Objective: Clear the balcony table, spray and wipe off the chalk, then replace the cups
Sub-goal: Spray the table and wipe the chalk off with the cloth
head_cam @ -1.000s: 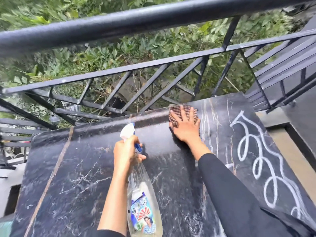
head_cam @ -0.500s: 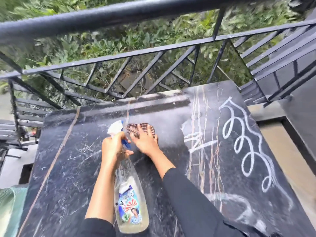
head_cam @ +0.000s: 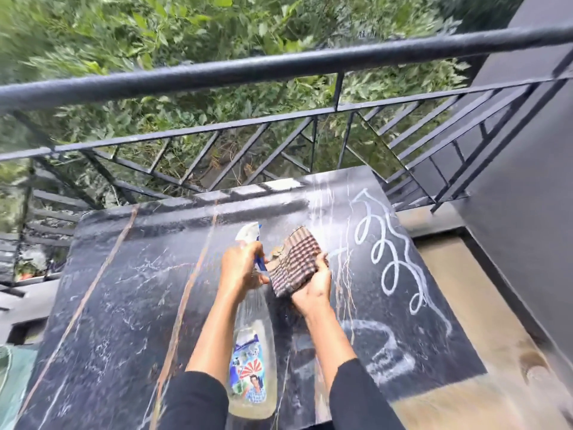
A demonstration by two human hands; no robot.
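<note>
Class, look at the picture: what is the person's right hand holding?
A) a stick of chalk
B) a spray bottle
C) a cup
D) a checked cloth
D: the right hand grips the checked cloth, while the left hand holds the spray bottle.

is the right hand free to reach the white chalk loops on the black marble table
Probably yes: the right hand holds the brown checked cloth just left of the white chalk loops; nothing lies between.
</note>
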